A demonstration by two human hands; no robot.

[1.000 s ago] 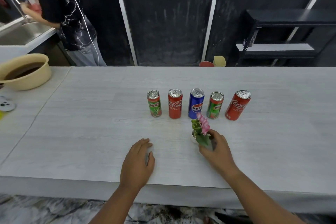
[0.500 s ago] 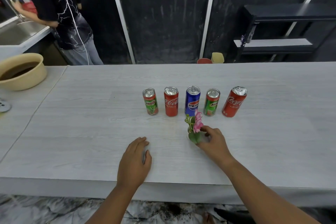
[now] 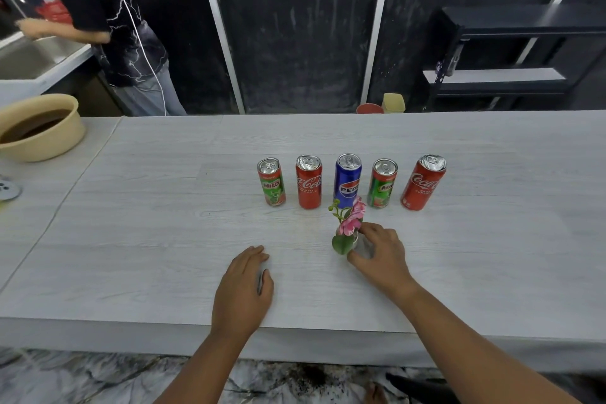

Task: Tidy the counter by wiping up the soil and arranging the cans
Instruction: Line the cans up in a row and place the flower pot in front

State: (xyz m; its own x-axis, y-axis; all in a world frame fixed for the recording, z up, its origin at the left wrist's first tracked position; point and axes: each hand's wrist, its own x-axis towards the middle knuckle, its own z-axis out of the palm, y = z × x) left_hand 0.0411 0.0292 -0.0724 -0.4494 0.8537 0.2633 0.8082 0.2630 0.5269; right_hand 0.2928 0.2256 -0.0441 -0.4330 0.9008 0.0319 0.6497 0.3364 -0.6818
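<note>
Five cans are standing upright in a row across the counter (image 3: 131, 223), approx mid-depth, w/ small gaps btwn them. L to R: Milo can (image 3: 271, 182), Coca-Cola can (image 3: 309, 182), Pepsi can (image 3: 347, 178), 2nd Milo can (image 3: 382, 184), 2nd Coca-Cola can (image 3: 423, 183). The last one is appearing to lean right & its top is looking dented.

The right grip (image 3: 382, 256) is grasping a small flower pot (image 3: 348, 229) from its right side, w/ the thumb curling at the near side & the fingers wrapping the far side. Pink blooms & green leaves are sticking up. Pot is sitting low at the counter surface; contact w/ it isn't clear.

The row is lying just beyond this grip, not touching it. The Pepsi can is standing directly behind the blooms, which are overlapping its base in view. The 2nd Milo can is standing past the fingertips.

The left grip (image 3: 244, 289) is lying released, palm down & fingers straight, flat on the counter near its front edge. It's holding nothing, left of the pot & nearer than the first two cans.

At far left a beige basin (image 3: 49, 147) w/ brown liquid is sitting on the counter. Another person (image 3: 108, 26) is standing at a sink (image 3: 29, 59), back left.
</note>
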